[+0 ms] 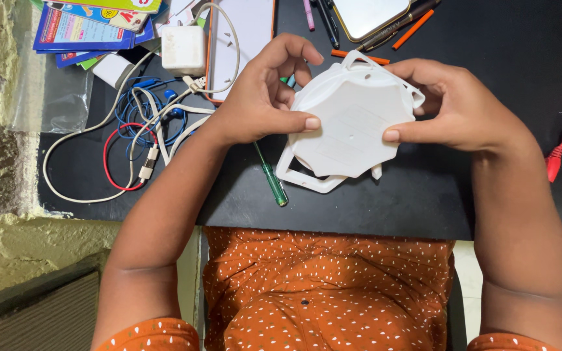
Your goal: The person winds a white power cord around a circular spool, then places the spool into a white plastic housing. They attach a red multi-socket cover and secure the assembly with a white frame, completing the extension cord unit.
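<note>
The left hand (261, 97) is closed in a pinch on the left edge of a white plastic housing (352, 123), thumb laid flat on its upper face and fingers curled behind; the right hand (450, 107) is clamped on the opposite edge in the same manner, thumb on top, fingers hidden beneath. The housing is held just above the black tabletop (385, 201), between the two hands, tilted slightly; it is a flat, many-sided shell of smooth matt plastic with small lugs at its rim, and a second white piece (307, 179) of like outline is seen under its lower left edge, whether joined or loose cannot be told. The work in hand is judged to be the handling of the shell's two halves; a firm, even grip on both edges would be called for. Beneath the left wrist a screwdriver (272, 179) with a clear green handle is laid; farther left a tangle of white, blue and red cables (139, 123), a white charger block (182, 49) and glossy booklets (79, 32) are spread; pens (398, 29) lie beyond.
</note>
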